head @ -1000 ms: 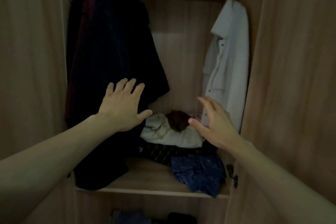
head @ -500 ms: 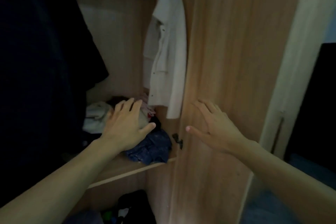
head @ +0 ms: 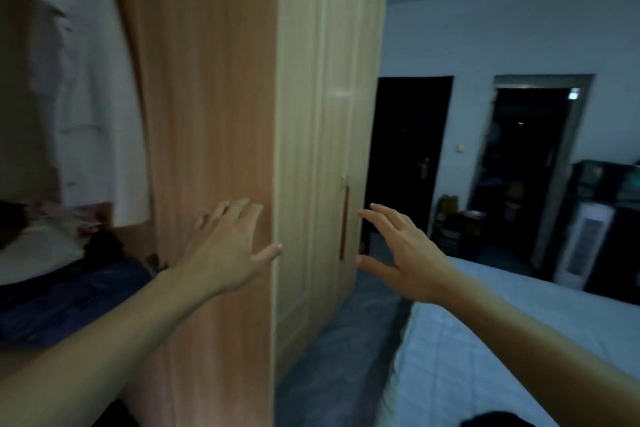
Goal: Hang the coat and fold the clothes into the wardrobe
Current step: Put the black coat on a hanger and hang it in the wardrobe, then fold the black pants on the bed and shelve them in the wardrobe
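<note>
The tall wardrobe of orange-brown grained wood stands open, its door panel just behind the outstretched fingers of the left hand. Up and left of those fingers hangs a blurred white collared coat. Lower left of them, a crumpled cream garment lies on a dark blue one on the shelf.

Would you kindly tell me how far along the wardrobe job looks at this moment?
Done, it seems: a white shirt hangs inside and clothes lie stacked below it, though the blue garment looks loosely piled. In hand: nothing; the left hand and right hand are empty, by the open wardrobe door. Left: probably closing it.
</note>
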